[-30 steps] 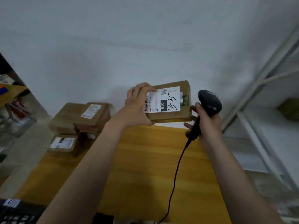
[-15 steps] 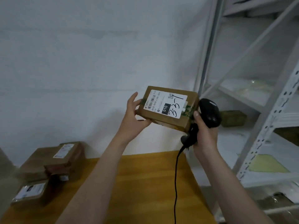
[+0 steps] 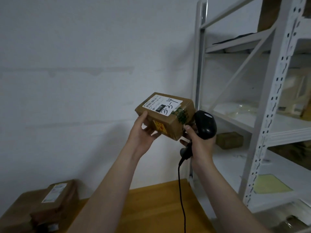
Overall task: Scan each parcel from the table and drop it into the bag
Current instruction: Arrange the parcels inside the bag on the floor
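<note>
Parcel (image 3: 164, 115) is being held above table (image 3: 156, 209), scanner (image 3: 205, 125) just right; stacked parcels (image 3: 43, 204) at table's left, shelving (image 3: 269, 118) right.

Both arms up, both grips full.

The left forearm slants up and to the right from the bottom edge. Its wrist is bent back, and the left grip (image 3: 143, 132) cups the parcel (image 3: 170, 126) from below, palm up, with the thumb on the near-left edge and the fingers tucked underneath. The right forearm climbs from the lower right corner, leaning left. The right grip (image 3: 200, 145) wraps round the handle of the scanner (image 3: 205, 125), thumb tip at the parcel's lower right corner. Both forearms are bare, and the two grips are close together.
</note>
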